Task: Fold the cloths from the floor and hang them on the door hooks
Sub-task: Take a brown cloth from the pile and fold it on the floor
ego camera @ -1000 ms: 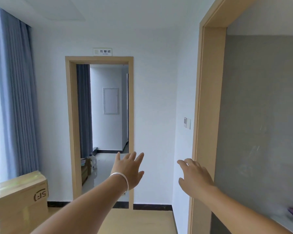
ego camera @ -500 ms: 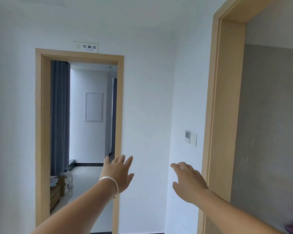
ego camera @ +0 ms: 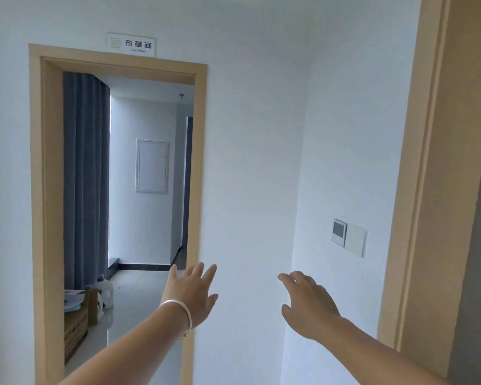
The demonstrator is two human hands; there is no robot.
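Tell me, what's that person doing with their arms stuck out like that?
A person holds both arms out in front in a hallway. The left hand, with a silver bracelet on its wrist, and the right hand are both open and hold nothing. Ahead is a doorway with a sign above it. No cloths or door hooks show right now, so no folding or hanging is happening yet.

Head view, single camera: worn at head height, facing forward and level toward a white wall. Open doorway (ego camera: 117, 190) at 11 o'clock, with a sign (ego camera: 131, 44) above it; second door frame (ego camera: 433, 190) close at 3 o'clock. Both forearms reach in from 6 o'clock, nearest the lens. No second view.
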